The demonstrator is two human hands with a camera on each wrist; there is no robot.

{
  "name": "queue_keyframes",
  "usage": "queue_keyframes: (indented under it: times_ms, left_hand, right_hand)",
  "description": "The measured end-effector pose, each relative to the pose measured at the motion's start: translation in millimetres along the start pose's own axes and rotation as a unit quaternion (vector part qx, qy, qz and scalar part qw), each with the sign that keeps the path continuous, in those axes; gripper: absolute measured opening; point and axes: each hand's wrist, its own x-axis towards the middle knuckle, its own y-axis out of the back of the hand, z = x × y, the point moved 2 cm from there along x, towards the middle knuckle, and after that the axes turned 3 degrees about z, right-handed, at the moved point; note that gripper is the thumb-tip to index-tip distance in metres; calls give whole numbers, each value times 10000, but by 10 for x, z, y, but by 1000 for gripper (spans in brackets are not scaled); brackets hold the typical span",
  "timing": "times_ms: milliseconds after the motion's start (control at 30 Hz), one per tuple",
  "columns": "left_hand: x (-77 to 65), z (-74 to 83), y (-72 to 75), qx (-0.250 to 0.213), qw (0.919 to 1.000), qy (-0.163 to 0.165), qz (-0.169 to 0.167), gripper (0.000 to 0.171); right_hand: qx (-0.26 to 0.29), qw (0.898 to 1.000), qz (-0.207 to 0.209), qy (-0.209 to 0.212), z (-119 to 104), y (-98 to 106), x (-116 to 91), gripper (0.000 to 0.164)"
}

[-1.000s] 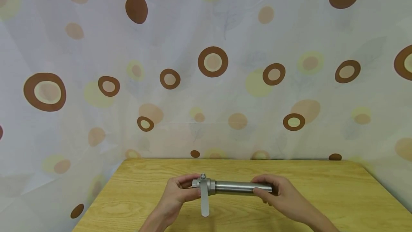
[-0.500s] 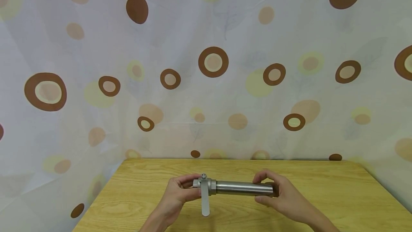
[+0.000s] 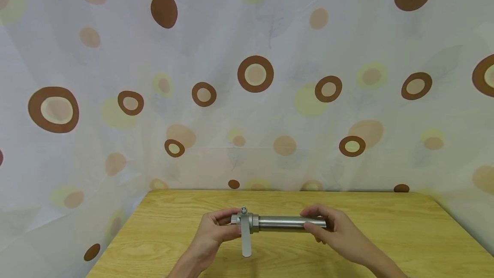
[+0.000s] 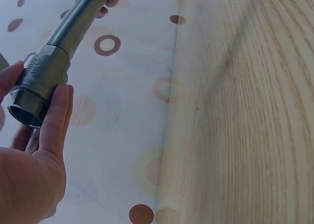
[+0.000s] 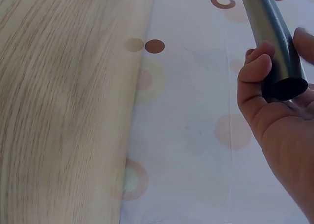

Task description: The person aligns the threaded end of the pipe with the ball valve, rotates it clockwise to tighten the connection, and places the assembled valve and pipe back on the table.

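A ball valve (image 3: 252, 223) and a smooth metal pipe (image 3: 281, 223) formed one straight piece, held up in the air over the near part of the table, between the person's two hands. The valve sat at the left end and the pipe ran out from it to the right, nearly level in the head view. A flat lever (image 3: 245, 239) stood crosswise to the pipe and pointed toward the person, fixed at its far end by a small nut (image 3: 244, 210). Raised lettering marked the valve body in the left wrist view, where its hollow, faceted mouth faced the camera. The left hand (image 3: 209, 236) gripped the valve near that mouth, thumb on the near side and fingers on the far side. The right hand (image 3: 340, 236) grasped the pipe close to its right end, thumb on the near side and fingers bent round the far side; the right wrist view showed the pipe's dark round end just above the palm. Beneath lay the wood-grained table (image 3: 405, 226), a soft shadow across its surface in the left wrist view. Behind it and along both sides hung a pale cloth (image 3: 285, 113) printed with brown, peach and yellow spots and rings.
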Motion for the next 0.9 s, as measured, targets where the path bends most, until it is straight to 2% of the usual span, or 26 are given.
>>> queue_keyframes:
  times_ms: [167,333,433,567,733,800,900]
  left_hand:
    - [0,2,0,6,10000,-3,-5,42]
    - [1,1,6,-3,10000,-12,-31,41]
    - [0,3,7,8,10000,-17,-24,42]
    - [-1,5,9,30,10000,-24,-3,43]
    - [-1,2,4,33,10000,2,24,43]
    - [0,-3,6,11,10000,6,21,42]
    - [3,-9,11,-27,10000,2,-1,41]
  right_hand:
    - [147,9989,-93,438,4,-1,-10,39]
    - [-33,9973,-2,735,6,5,-14,31]
    - [-188,9978,64,627,-4,9,-12,24]
    - [-216,9995,-16,232,-23,12,-4,19]
    - [-16,9997,-109,-238,-32,8,2,23]
    - [2,9998,-110,-144,-31,-3,0,25]
    - [26,9996,-149,217,-13,-17,-4,32]
